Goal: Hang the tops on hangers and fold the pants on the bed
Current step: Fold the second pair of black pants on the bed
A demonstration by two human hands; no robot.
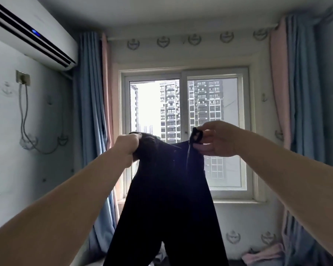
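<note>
A pair of black pants (167, 198) hangs in the air in front of the window, held up by its waistband, with both legs dropping out of the bottom of the view. My left hand (126, 149) grips the left end of the waistband in a fist. My right hand (216, 139) pinches the right end of the waistband between thumb and fingers. Both arms are stretched forward at about chest height. The bed and any hangers are hidden below the view.
A window (183, 131) faces me, with blue and pink curtains (90, 112) on both sides. An air conditioner (27, 33) is mounted high on the left wall. A pink garment (263, 254) lies at the lower right.
</note>
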